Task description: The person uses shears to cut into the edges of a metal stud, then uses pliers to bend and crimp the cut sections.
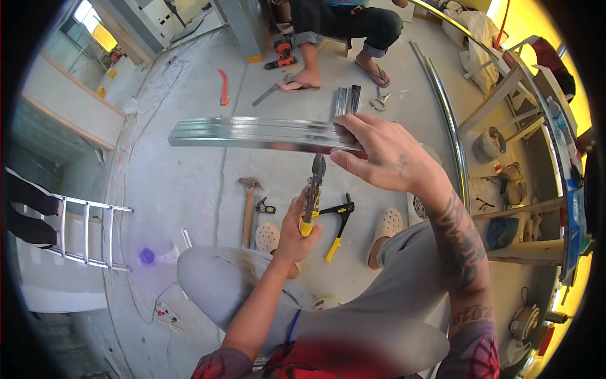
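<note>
The step in hand looks like lining up the yellow-handled metal snips (314,189), gripped by the closed fingers of the left hand (293,239), with the long, silvery, ribbed metal channel (252,132), raised above the grey floor (183,211) with one end between the thumb and partly spread fingers of the right hand (394,156). The next move seems to call for a steady channel and blades squared to its edge, though contact is unclear. Counted: one held channel, one pair of snips, one wooden-handled claw hammer (247,218), one black-and-yellow hand riveter (345,216).
</note>
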A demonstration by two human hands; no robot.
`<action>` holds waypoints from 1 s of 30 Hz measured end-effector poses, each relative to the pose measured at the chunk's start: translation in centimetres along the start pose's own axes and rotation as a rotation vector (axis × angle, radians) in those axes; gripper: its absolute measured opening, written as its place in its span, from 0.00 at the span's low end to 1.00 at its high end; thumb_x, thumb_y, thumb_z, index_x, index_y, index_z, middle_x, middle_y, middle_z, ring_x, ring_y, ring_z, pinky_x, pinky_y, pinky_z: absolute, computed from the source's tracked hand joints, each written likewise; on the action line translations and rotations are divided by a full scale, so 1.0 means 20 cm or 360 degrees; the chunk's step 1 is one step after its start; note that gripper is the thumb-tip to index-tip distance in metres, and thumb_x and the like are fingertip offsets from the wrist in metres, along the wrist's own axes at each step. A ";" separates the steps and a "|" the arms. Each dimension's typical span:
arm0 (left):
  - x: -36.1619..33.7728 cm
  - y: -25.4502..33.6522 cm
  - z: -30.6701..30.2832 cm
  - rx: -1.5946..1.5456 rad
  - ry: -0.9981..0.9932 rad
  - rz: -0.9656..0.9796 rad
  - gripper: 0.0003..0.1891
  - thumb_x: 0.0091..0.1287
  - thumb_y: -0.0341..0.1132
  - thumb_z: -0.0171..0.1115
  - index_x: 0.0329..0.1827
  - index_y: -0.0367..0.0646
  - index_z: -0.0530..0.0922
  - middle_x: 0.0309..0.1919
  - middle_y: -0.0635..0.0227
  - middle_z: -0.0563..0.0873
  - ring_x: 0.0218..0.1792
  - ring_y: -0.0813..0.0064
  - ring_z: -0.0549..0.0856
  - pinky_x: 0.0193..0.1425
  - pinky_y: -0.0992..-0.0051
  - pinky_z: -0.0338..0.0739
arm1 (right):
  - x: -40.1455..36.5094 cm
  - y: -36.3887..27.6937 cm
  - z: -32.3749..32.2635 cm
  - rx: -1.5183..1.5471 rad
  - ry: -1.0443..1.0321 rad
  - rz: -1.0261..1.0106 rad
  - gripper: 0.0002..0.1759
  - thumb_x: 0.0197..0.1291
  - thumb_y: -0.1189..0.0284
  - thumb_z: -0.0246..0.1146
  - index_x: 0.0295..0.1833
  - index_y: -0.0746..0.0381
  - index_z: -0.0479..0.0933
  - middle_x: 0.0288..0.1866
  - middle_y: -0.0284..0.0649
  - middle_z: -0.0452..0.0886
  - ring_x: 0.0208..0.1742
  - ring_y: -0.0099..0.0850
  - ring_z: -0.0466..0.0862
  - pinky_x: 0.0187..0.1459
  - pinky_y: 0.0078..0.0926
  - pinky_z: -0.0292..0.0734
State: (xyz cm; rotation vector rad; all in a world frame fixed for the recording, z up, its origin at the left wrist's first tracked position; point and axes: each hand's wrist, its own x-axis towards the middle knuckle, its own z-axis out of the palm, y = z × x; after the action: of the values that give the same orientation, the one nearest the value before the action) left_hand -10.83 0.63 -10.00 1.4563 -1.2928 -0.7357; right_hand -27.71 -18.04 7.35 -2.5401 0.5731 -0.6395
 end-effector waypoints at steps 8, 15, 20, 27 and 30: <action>0.01 0.02 0.02 -0.0067 -0.0068 0.0114 0.46 0.55 0.26 0.65 0.82 0.44 0.60 0.61 0.57 0.77 0.59 0.59 0.79 0.67 0.65 0.72 | -0.01 0.00 -0.03 -0.0150 0.0019 -0.0025 0.27 0.66 0.54 0.67 0.51 0.69 0.75 0.37 0.50 0.82 0.38 0.52 0.83 0.41 0.45 0.77; 0.02 0.13 -0.03 -0.0098 -0.0092 0.0103 0.47 0.54 0.27 0.65 0.82 0.45 0.60 0.62 0.55 0.77 0.61 0.57 0.78 0.69 0.63 0.70 | 0.01 -0.03 0.02 -0.0136 0.0082 -0.0068 0.26 0.65 0.54 0.68 0.51 0.68 0.74 0.37 0.49 0.81 0.37 0.52 0.83 0.38 0.45 0.76; 0.02 0.20 -0.06 -0.0226 -0.0079 -0.0002 0.34 0.56 0.29 0.67 0.69 0.36 0.73 0.64 0.55 0.77 0.67 0.58 0.76 0.73 0.65 0.66 | 0.02 -0.06 0.01 -0.0181 0.0069 -0.0099 0.26 0.65 0.54 0.68 0.51 0.67 0.74 0.36 0.49 0.81 0.36 0.51 0.83 0.36 0.44 0.76; 0.02 0.23 -0.08 -0.0184 -0.0112 -0.0024 0.34 0.56 0.31 0.67 0.69 0.36 0.72 0.65 0.55 0.76 0.67 0.58 0.76 0.73 0.64 0.66 | 0.02 -0.06 0.02 -0.0193 0.0069 -0.0113 0.26 0.66 0.54 0.68 0.51 0.67 0.74 0.35 0.48 0.81 0.35 0.52 0.82 0.36 0.44 0.75; 0.02 0.23 -0.09 -0.0185 -0.0112 -0.0028 0.35 0.55 0.31 0.67 0.69 0.36 0.72 0.65 0.54 0.76 0.67 0.57 0.75 0.73 0.64 0.66 | 0.02 -0.05 0.01 -0.0207 0.0050 -0.0118 0.26 0.66 0.54 0.67 0.51 0.67 0.74 0.35 0.49 0.81 0.35 0.52 0.82 0.36 0.44 0.75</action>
State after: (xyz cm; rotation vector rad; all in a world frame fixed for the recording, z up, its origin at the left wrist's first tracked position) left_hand -10.69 1.13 -5.07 1.3600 -1.2701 -0.8666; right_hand -26.88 -17.31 7.88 -2.6877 0.5501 -0.6902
